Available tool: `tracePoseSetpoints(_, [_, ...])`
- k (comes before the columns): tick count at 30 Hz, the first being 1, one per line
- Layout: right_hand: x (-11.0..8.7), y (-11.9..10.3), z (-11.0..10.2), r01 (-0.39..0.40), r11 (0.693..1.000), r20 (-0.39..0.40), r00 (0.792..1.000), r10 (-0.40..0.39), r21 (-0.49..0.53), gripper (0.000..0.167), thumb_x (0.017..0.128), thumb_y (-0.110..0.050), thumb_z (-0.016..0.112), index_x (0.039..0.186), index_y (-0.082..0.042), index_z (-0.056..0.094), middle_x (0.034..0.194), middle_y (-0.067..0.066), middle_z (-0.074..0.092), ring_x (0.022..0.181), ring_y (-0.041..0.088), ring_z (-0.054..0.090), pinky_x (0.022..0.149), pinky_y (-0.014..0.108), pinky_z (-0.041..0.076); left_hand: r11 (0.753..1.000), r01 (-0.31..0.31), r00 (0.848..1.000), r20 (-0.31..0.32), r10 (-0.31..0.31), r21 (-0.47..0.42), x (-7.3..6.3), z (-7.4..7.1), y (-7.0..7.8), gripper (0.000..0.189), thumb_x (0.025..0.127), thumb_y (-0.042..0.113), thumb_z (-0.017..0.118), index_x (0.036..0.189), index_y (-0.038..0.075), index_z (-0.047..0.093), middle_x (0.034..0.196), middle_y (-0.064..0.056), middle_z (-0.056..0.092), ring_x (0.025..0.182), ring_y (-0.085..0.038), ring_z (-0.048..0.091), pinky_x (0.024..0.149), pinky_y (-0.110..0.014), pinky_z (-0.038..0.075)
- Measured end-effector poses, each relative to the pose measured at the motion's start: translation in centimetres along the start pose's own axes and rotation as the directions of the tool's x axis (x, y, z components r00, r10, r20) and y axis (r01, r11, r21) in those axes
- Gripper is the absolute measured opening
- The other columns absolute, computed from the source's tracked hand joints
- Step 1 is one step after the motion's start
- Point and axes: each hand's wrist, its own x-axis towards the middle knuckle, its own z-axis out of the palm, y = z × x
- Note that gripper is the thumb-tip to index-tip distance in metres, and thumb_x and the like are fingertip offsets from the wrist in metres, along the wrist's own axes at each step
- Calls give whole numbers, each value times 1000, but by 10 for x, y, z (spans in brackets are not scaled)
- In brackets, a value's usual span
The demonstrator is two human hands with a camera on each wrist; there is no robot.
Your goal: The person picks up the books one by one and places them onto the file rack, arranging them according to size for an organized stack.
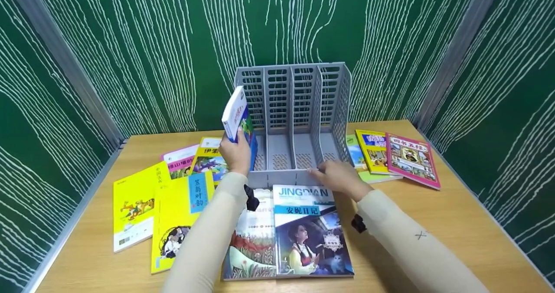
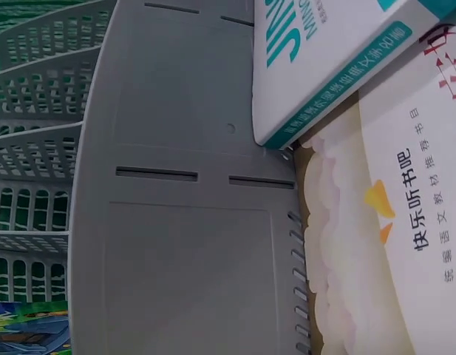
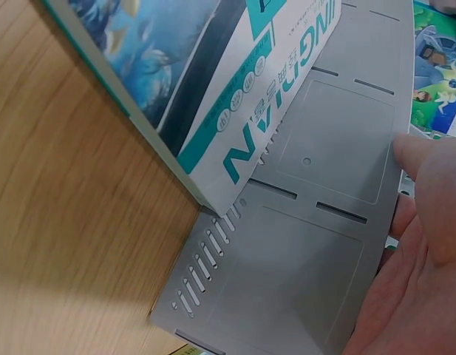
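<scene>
My left hand (image 1: 236,153) grips a book (image 1: 239,115) with a white spine and a blue-green picture cover, held upright at the leftmost compartment of a grey file rack (image 1: 279,152). Whether the book's bottom touches the rack floor I cannot tell. The other compartments of the rack hold no books. On the rack's front lip is my right hand (image 1: 340,178); in the right wrist view the hand (image 3: 427,237) has its thumb outside the lip and its fingers over the inner side. The left hand itself is out of the left wrist view.
Before the rack lie a book with a girl on its cover (image 1: 310,236) and a paler book (image 1: 253,245). Several books, including a yellow one (image 1: 169,223), overlap at the left. A pink-red book (image 1: 414,158) and others lie right of the rack. Green walls (image 1: 312,24) enclose the table.
</scene>
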Motion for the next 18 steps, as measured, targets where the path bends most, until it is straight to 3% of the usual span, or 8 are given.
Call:
tracePoseSetpoints(7, [-1,-3,2,-19,1000,-4,1000,19,14,54,109,-56,59,115,-6,79,81,5,65,74,22,59,65,32,46,999,27,998,47,-29,37,0,0,-10,44,114,25,59,152,5,60,151,-18,67,137,-37,67,112,-52,58])
tracePoseSetpoints(13, [-1,-1,1,-13,1000,-5,1000,13,16,54,109,-57,58,110,-7,79,81,5,66,73,21,59,64,31,47,995,62,991,117,-72,83,4,-5,-11,46,114,26,58,155,5,58,152,-19,65,137,-38,67,113,-53,57])
tracePoseSetpoints(18, [-1,0,2,-19,1000,-8,1000,19,21,52,109,-58,58,101,-10,78,76,3,60,69,19,55,62,30,45,981,59,982,166,-90,185,13,-13,0,42,108,16,64,144,-6,64,138,-28,71,125,-42,73,106,-52,61])
